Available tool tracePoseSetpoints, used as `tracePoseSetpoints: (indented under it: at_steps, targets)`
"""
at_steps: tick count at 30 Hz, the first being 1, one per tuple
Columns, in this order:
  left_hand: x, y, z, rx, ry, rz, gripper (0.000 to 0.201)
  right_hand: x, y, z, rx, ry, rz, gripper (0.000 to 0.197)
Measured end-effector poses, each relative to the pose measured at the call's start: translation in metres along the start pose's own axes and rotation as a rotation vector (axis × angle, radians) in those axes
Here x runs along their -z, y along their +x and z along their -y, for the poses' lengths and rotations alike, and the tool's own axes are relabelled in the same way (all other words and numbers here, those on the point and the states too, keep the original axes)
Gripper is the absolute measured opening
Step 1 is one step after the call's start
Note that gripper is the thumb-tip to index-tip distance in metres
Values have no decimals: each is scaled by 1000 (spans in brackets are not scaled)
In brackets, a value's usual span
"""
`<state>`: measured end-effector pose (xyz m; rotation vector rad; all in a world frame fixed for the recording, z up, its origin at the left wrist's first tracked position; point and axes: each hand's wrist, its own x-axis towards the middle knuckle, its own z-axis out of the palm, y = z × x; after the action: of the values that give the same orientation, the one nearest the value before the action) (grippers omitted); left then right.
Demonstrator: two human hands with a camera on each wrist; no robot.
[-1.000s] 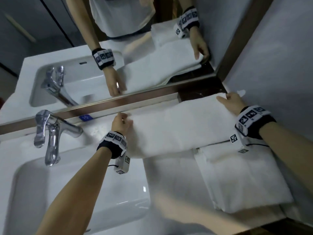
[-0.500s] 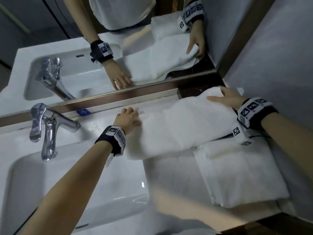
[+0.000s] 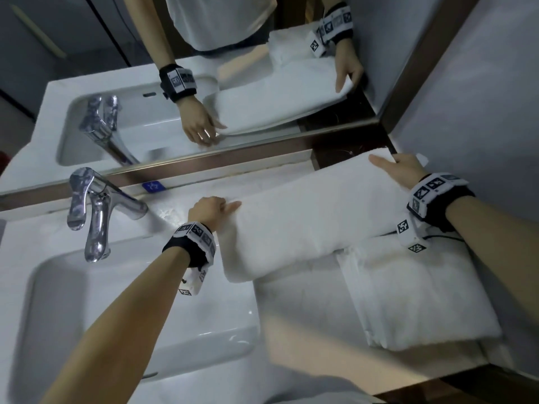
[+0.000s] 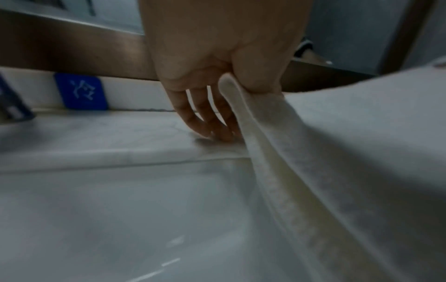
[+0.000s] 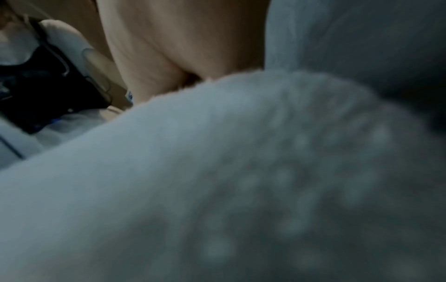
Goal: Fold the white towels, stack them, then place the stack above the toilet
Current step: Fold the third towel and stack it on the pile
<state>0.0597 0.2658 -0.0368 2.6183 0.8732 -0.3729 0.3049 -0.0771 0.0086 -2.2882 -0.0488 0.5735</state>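
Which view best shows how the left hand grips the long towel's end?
The left wrist view: the left hand pinches the long towel edge between thumb and fingers, up close. The head view shows only the back of that hand at the towel's end. The right wrist view shows blurred towel, no left hand.

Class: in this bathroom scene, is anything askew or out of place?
Slightly: the long towel held between left hand and right hand overhangs the sink basin and overlaps the folded towel, not squared with it. Nothing spilled or damaged.
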Motion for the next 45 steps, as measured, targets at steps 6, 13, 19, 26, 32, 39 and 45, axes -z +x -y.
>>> tracePoseSetpoints:
  at_steps: [6,13,19,26,32,39,45]
  targets:
    - [-10,-10,9,262,-754,65,38,-5,7,11,74,-153,125,68]
    - [-38,-30,14,327,-1131,117,34,-7,22,17,141,-151,213,50]
    - [-37,-29,0,351,-853,-77,32,-6,34,18,119,-6,181,50]
    - [58,-42,1,-70,-758,-171,27,43,26,63,298,24,314,42]
    - [122,-54,-12,-349,-277,-343,30,85,1,110,658,-263,85,31]
    - [73,-73,-30,-355,209,-485,27,77,-23,76,699,-472,-82,20]
    - [-18,-94,-23,-355,333,-184,37,28,-34,-3,386,-666,179,21]
